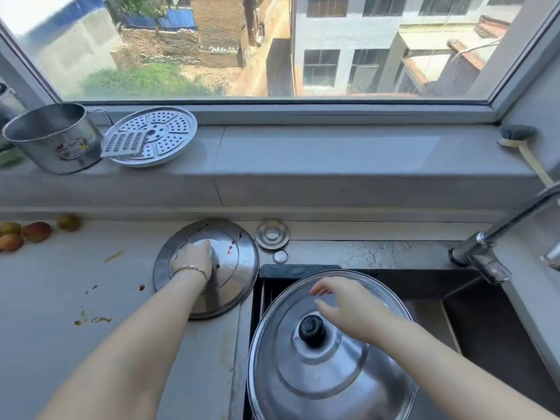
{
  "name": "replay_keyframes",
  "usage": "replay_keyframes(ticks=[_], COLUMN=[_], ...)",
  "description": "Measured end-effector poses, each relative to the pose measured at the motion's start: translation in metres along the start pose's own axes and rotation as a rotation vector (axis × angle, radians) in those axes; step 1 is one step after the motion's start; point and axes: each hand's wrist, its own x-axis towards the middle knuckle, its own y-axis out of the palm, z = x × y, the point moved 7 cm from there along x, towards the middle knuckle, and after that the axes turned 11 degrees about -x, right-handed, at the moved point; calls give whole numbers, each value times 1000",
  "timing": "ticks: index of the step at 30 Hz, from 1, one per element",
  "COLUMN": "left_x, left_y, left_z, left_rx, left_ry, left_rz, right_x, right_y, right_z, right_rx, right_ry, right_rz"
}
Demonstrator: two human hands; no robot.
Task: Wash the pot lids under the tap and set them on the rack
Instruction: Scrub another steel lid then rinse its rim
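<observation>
Nearest: a large domed lid (330,356) with a black knob (312,327) is sitting in the dark sink (500,334), at its left side. The right hand (348,307) is hovering over this lid's far half, fingers spread and loosely open, gripping nothing (whether the fingertips are touching the metal cannot be told).

Left of the sink, a flatter lid (209,268) is lying on the pale counter (60,298), its rim just beside the sink edge; dark red spots are showing on its surface. The left hand (192,259), a thin bracelet (194,272) at the wrist, is resting on the middle of this lid, fingers curled down around something at its centre, likely the knob; the hand is hiding it.

Further back: a small round metal disc (272,233) and a smaller ring (280,256) are lying near the sink's back corner. The tap (497,234) is standing at right. Several fruits (27,233) are lying at far left.

On the windowsill (303,159): a metal bucket (53,137), a perforated steamer plate (157,136) with a small grater (124,144) leaning on it, and a brush (519,137) at right.
</observation>
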Motion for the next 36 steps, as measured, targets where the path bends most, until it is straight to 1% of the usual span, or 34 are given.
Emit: replay_keyframes(ticks=[4, 7, 9, 10, 12, 14, 16, 17, 18, 20, 23, 25, 27, 32, 36], left_x=[-1, -25, -50, -65, -99, -136, -174, -191, -208, -238, -278, -301, -319, -355, -367], left_y=[-10, -35, -58, -69, -87, -99, -105, -106, -105, -99, -83, -70, -53, -8, 26], left_z=[-4, -18, -33, -43, -65, -91, -120, -134, -148, -175, -214, -237, -258, -293, -302], left_rx=[-46, -104, -148, -169, -207, -245, -279, -286, -289, -285, -293, -317, -356, -451, -602], left_ry=[80, 196, 269, 306, 387, 461, 531, 567, 602, 671, 772, 812, 837, 852, 739], left_rz=[-8, -60, -91, -98, -103, -105, -107, -112, -119, -122, -83, -49, 4, 57, 64], right_x=[-5, -10, -16, -19, -27, -39, -56, -68, -80, -107, -152, -180, -201, -224, -225], right_y=[0, -12, -24, -29, -38, -48, -63, -71, -79, -92, -111, -127, -142, -151, -142], right_z=[-7, -7, -7, -9, -17, -24, -33, -38, -46, -68, -104, -122, -140, -179, -201], right_rx=[-12, 43, 95, 138, 267, 475, 737, 819, 844, 845, 860, 917, 903, 800, 693], right_ry=[-30, -43, 14, 70, 206, 317, 400, 438, 462, 487, 524, 506, 472, 408, 374], right_rz=[-70, -169, -201, -190, -123, -82, -88, -99, -113, -147, -216, -242, -257, -212, -196])
